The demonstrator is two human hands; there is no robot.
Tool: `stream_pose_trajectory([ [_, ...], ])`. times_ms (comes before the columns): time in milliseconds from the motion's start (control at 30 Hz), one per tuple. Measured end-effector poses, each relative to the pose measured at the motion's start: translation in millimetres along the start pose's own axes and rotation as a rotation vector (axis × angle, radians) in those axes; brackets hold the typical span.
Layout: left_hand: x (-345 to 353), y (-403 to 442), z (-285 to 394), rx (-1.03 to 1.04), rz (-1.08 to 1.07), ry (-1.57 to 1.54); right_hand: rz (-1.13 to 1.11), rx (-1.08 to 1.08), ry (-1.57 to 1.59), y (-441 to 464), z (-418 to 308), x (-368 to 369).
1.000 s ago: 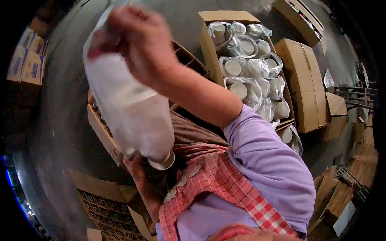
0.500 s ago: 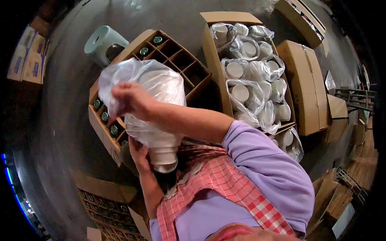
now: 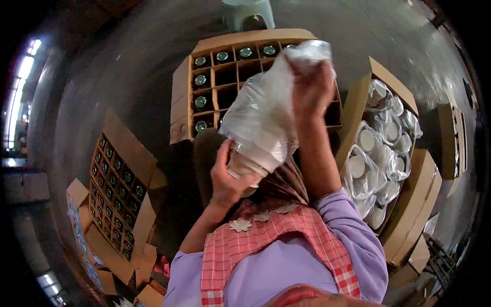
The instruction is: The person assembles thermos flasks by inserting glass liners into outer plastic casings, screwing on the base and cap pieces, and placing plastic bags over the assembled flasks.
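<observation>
A stack of white cups (image 3: 250,163) sits inside a clear plastic bag (image 3: 261,105) in front of my body. My left hand (image 3: 227,176) is wrapped round the lower end of the stack, where the cups show out of the bag. Higher up, my right hand (image 3: 312,89) grips the gathered upper part of the bag. Behind the bag stands a divided carton (image 3: 181,97), with dark bottles (image 3: 200,102) in some of its compartments; other compartments show no bottle.
On the right stands an open carton (image 3: 353,110) of bagged cups (image 3: 357,166), beside a closed carton (image 3: 417,197). At left is another divided carton (image 3: 128,140) of bottles. A pale green stool (image 3: 250,13) stands beyond the middle carton.
The view has turned, so the divided carton now lies straight ahead. My right hand has moved to the bag's upper end, and the bag and cups are tilted up to the right.
</observation>
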State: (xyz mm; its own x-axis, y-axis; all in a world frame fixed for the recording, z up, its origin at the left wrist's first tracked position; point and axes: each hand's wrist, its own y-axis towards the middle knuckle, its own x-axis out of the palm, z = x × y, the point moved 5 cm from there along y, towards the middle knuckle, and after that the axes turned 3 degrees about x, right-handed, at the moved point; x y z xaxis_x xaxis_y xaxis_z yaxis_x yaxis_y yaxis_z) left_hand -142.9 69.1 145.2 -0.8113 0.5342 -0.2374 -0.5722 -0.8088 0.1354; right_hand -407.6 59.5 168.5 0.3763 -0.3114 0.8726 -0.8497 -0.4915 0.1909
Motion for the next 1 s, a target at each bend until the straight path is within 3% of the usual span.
stream_pose_trajectory([
  [67, -24.9, 1.4, -32.5, -0.278, 0.041, -0.5, 0.024, -0.158, -0.125, 15.8, -43.3, -13.8],
  [133, -50.8, -0.8, -58.2, -0.391, 0.1, -0.749, -0.079, -0.273, -0.158, 18.4, -94.4, -11.0],
  [167, -62.5, -1.9, -65.4, -0.396, 0.138, -0.799, -0.162, -0.482, -0.291, 30.4, -117.8, -37.4],
  [233, -88.1, -4.5, -80.9, -0.36, 0.197, -0.856, -0.007, -0.527, -0.389, 16.8, -123.9, -53.0],
  [300, -105.6, 3.3, -75.6, -0.231, 0.269, -0.848, 0.078, -0.329, -1.289, -11.9, -81.4, -161.4],
  [333, -114.0, 7.9, -74.9, -0.192, 0.276, -0.819, 0.017, 0.222, -1.377, -37.2, -44.1, -207.6],
  [367, -122.6, 11.5, -74.5, -0.157, 0.281, -0.791, -0.179, 0.529, -1.654, -67.2, -14.2, -259.1],
  [433, -132.1, 18.6, -67.3, -0.122, 0.288, -0.695, -0.925, 0.748, -2.291, -143.1, 23.7, -360.5],
  [467, -134.3, 22.4, -65.5, -0.089, 0.269, -0.662, -1.121, 0.656, -2.431, -162.6, 27.2, -386.9],
  [500, -136.2, 24.9, -64.6, -0.063, 0.246, -0.626, -1.147, 0.423, -2.533, -161.8, 28.7, -397.2],
  [533, -137.6, 26.3, -62.9, -0.044, 0.217, -0.587, -0.852, 1.008, -2.445, -135.3, 20.5, -363.7],
  [600, -137.7, 26.3, -70.6, -0.084, 0.211, -0.512, -0.398, 0.474, -1.938, -72.8, -2.8, -213.7],
  [633, -133.8, 28.2, -70.7, -0.078, 0.209, -0.466, -0.092, 0.728, -1.331, -54.7, 1.3, -194.1],
  [700, -125.0, 31.2, -67.4, -0.068, 0.191, -0.411, -0.269, 0.537, -0.992, -30.7, 6.1, -90.4],
  [767, -112.3, 36.1, -54.2, -0.04, 0.147, -0.369, -0.342, 0.664, -0.929, -33.9, 22.6, -25.6],
  [800, -108.4, 36.3, -49.0, -0.023, 0.132, -0.346, -0.382, 0.927, -0.895, -33.3, 48.6, -40.2],
  [867, -111.5, 31.7, -34.3, 0.161, 0.256, -0.122, -0.387, 0.77, -1.027, -29.7, 72.2, -29.4],
  [933, -103.0, 23.9, -6.7, 0.434, 0.467, 0.005, -0.286, 0.811, -0.902, -33.0, 89.9, -36.7],
  [1000, -100.1, 13.0, 6.3, 0.546, 0.37, 0.237, -0.222, 0.804, -0.841, -39.8, 97.8, -37.4],
])
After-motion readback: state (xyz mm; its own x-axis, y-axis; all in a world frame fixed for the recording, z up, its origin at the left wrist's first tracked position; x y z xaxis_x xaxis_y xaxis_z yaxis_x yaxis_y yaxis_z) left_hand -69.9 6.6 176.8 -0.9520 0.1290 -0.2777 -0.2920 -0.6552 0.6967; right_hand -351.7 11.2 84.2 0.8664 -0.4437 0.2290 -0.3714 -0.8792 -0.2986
